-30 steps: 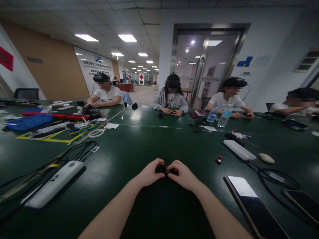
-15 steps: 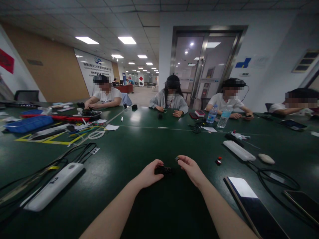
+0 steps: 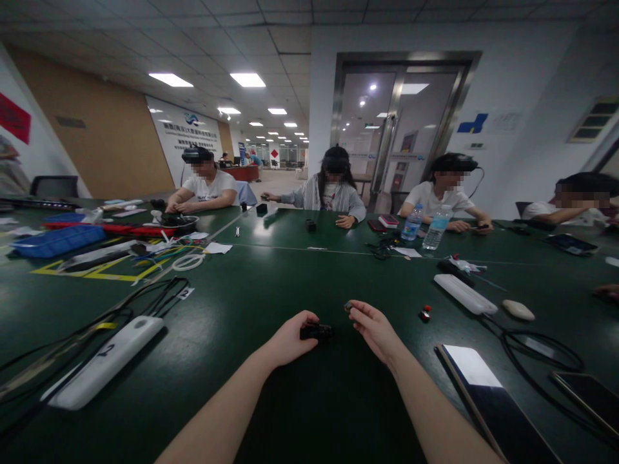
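Near the middle of the green table [image 3: 271,290], my left hand [image 3: 293,336] is wrapped round one end of a small black block-like object [image 3: 319,331], whose kind I cannot make out. The thumb lies along its near side and the fingers along its far side. To the right of it, my right hand [image 3: 374,327] pinches a small greyish piece [image 3: 348,307] between thumb and fingertips. That piece is held apart from the black object. A small red and black item [image 3: 425,313] stands on the table to the right of my right hand.
White power strips lie at left [image 3: 106,361] and right [image 3: 464,294], with black cables. A phone [image 3: 488,399] rests at the near right, close to a white mouse [image 3: 518,310]. Water bottles [image 3: 436,227] and a blue tray [image 3: 58,241] stand farther off. Several people sit opposite.
My right hand has shifted slightly to the right, still pinching the small piece. My left hand stays put on the black object. The person opposite has stretched an arm out toward my left.
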Available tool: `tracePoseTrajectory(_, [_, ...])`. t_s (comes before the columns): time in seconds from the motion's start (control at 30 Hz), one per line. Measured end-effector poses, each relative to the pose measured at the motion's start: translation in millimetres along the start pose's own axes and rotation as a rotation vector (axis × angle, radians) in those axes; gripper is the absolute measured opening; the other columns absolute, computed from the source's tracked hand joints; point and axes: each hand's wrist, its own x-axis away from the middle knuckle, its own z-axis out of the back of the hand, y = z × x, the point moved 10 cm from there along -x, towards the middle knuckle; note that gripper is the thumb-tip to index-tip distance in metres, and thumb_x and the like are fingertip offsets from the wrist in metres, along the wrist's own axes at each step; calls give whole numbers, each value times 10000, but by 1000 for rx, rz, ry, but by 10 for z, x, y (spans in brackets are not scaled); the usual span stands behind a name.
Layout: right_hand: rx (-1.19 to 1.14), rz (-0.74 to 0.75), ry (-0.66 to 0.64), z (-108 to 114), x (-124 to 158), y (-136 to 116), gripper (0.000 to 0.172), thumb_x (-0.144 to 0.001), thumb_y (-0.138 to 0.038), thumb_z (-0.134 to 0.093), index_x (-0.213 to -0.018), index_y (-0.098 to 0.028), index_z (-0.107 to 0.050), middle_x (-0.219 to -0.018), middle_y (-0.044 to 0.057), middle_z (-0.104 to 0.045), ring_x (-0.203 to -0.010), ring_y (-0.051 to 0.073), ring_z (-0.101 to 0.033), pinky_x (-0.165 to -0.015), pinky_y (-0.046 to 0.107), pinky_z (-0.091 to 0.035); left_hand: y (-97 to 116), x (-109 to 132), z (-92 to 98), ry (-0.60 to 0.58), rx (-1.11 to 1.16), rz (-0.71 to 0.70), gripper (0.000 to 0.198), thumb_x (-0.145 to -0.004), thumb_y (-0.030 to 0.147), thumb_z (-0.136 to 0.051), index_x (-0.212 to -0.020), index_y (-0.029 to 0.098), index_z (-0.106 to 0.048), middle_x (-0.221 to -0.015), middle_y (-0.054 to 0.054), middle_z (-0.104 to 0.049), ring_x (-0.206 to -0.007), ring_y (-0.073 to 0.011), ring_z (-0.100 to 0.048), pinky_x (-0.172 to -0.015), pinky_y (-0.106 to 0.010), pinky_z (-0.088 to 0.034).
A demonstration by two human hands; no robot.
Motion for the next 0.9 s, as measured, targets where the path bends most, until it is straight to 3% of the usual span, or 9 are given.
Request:
tracePoseTrajectory(0.43, [38,-20,-43,-87,7,70,302,-669,-353,-616,-947,-238,-593,-986,36,-585,-840,174,-532,-734,322,-409,-18,-20,-13,23,98,-56,356,-683,144,-555,-1024,199,-467,-1057,-46,-526,-980,-167,-510,-868,-329,-397])
tracePoseTrajectory(0.9, [194,-12,-39,-94,-7,107,365,-673,-424,-589,-994,-252,-578,-994,40,-592,-845,193,-550,-682,324,-426,-56,-1,-1,13,87,11,432,-697,129,-534,-1108,229,-448,-1125,-35,-490,-1012,-166,-498,-882,-329,-408])
